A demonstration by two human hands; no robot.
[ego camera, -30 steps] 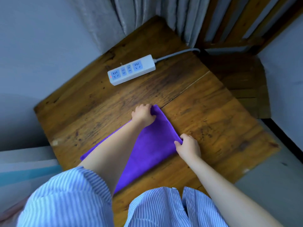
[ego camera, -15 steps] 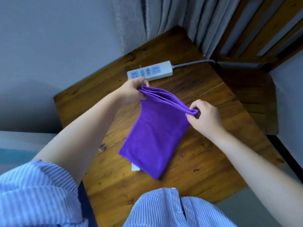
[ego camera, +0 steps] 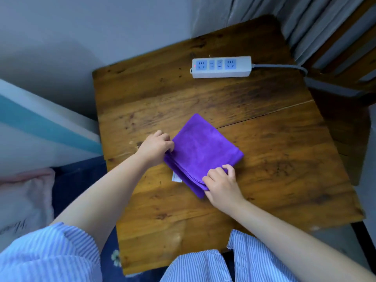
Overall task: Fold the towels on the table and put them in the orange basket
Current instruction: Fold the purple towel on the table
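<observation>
A purple towel (ego camera: 201,151) lies folded into a small square near the middle of the wooden table (ego camera: 223,110). Its layered open edges face me, and a small white label sticks out under its near edge. My left hand (ego camera: 155,148) pinches the towel's left corner. My right hand (ego camera: 220,183) pinches the stacked layers at the near right corner. Both hands rest low on the tabletop. No orange basket is in view.
A white power strip (ego camera: 221,67) with a grey cable lies at the far side of the table. Grey curtains (ego camera: 317,27) hang beyond the far right corner, with wooden furniture (ego camera: 350,58) beside them. A bed edge with a pink pillow (ego camera: 22,200) is on the left.
The towel was lifted off the table by its far corners, then brought towards me and laid down folded in half again. Both hands still hold its corners.
</observation>
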